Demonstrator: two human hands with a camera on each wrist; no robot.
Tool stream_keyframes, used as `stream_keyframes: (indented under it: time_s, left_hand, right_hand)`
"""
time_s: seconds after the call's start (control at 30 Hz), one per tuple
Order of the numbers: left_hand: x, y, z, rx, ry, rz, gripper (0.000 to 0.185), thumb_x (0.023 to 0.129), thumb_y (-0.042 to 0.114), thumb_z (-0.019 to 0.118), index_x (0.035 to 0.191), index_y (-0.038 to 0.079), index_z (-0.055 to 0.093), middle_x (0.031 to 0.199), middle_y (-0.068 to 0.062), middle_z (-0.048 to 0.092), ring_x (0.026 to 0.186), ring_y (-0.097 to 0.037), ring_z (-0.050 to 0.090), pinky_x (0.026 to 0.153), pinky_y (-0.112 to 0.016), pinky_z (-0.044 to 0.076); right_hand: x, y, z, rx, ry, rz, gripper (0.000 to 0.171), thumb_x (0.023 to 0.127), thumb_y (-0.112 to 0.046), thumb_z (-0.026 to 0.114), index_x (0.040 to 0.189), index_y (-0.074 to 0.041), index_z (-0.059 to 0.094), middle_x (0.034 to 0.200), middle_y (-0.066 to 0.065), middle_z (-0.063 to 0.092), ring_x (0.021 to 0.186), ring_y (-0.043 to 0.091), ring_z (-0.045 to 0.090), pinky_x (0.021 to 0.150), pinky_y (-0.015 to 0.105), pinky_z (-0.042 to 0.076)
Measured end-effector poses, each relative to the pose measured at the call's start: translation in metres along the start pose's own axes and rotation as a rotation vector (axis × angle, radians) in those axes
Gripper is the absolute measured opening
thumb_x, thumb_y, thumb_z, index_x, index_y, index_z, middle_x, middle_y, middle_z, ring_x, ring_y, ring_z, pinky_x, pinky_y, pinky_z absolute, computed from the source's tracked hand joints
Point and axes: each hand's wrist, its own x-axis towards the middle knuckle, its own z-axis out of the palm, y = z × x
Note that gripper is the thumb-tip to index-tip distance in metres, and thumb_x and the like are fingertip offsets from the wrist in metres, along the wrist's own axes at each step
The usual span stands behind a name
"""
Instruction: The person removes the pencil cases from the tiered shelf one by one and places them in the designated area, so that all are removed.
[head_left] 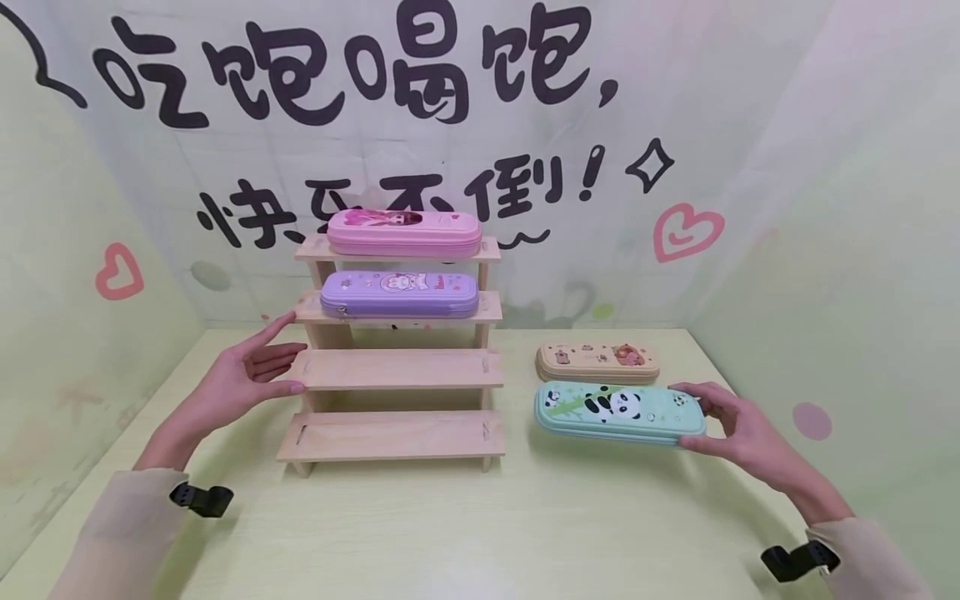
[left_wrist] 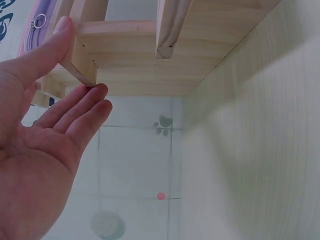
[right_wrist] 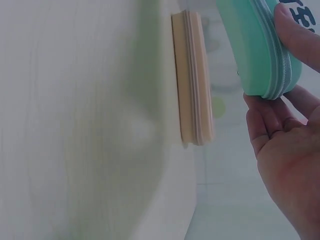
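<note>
A mint-green zippered pencil case [head_left: 577, 417] with pandas and bamboo on its lid is held at its right end by my right hand [head_left: 753, 437]. In the right wrist view, the thumb lies on one face of the mint case [right_wrist: 260, 50] and the fingers lie against the other, with the case raised above the table. My left hand [head_left: 228, 383] touches the left side of a four-step wooden rack [head_left: 397, 369], its fingers nearly straight. Up close, the left thumb and fingertips rest at the end of one wooden step [left_wrist: 80, 60].
On the rack's top step lies a pink pencil case [head_left: 405, 233], with a purple pencil case [head_left: 397, 293] one step below. A beige pencil case [head_left: 596, 362] rests on the pale table [head_left: 480, 533] behind the mint one. A printed backdrop [head_left: 525, 200] stands behind.
</note>
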Motion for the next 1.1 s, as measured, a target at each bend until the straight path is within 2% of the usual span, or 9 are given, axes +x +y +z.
stream_keyframes:
  time_s: [0.23, 0.43, 0.6, 0.93, 1.1]
  left_hand:
    - [-0.001, -0.001, 0.000, 0.002, 0.001, -0.002, 0.096, 0.074, 0.017, 0.082, 0.150, 0.036, 0.026, 0.133, -0.017, 0.053, 0.119, -0.029, 0.053, 0.089, -0.030, 0.051]
    - [-0.001, -0.001, 0.000, -0.008, 0.002, 0.003, 0.096, 0.074, 0.017, 0.083, 0.150, 0.036, 0.026, 0.133, -0.017, 0.053, 0.119, -0.027, 0.054, 0.088, -0.027, 0.051]
    - [-0.001, 0.000, 0.000, -0.016, 0.005, 0.002, 0.096, 0.074, 0.016, 0.083, 0.149, 0.036, 0.028, 0.132, -0.020, 0.052, 0.119, -0.028, 0.053, 0.087, -0.023, 0.051]
    - [-0.001, 0.004, 0.001, -0.024, 0.005, -0.003, 0.096, 0.073, 0.016, 0.083, 0.149, 0.037, 0.028, 0.132, -0.017, 0.053, 0.119, -0.031, 0.053, 0.086, -0.022, 0.051]
    - [-0.001, 0.002, 0.001, -0.021, 0.005, 0.000, 0.096, 0.073, 0.016, 0.083, 0.149, 0.036, 0.028, 0.132, -0.017, 0.053, 0.120, -0.031, 0.053, 0.086, -0.022, 0.051]
  right_hand:
    - [0.004, 0.020, -0.002, -0.041, -0.015, 0.067, 0.066, 0.079, -0.008, 0.078, 0.137, -0.009, 0.048, 0.114, 0.009, 0.054, 0.089, 0.019, 0.055, 0.070, 0.023, 0.046]
    - [0.011, 0.033, -0.002, -0.010, -0.032, 0.135, 0.064, 0.081, -0.013, 0.077, 0.138, -0.010, 0.047, 0.109, 0.012, 0.056, 0.090, 0.020, 0.056, 0.070, 0.024, 0.047]
    - [0.013, 0.044, -0.002, 0.022, -0.054, 0.194, 0.063, 0.083, -0.014, 0.075, 0.138, -0.010, 0.046, 0.112, 0.013, 0.055, 0.094, 0.021, 0.055, 0.072, 0.024, 0.048]
    - [0.017, 0.062, -0.003, 0.039, -0.076, 0.221, 0.063, 0.084, -0.015, 0.074, 0.139, -0.007, 0.045, 0.111, 0.016, 0.055, 0.093, 0.022, 0.054, 0.073, 0.023, 0.048]
    - [0.020, 0.068, -0.004, 0.046, -0.094, 0.242, 0.065, 0.084, -0.017, 0.074, 0.141, -0.008, 0.043, 0.116, 0.016, 0.054, 0.096, 0.021, 0.054, 0.076, 0.022, 0.049]
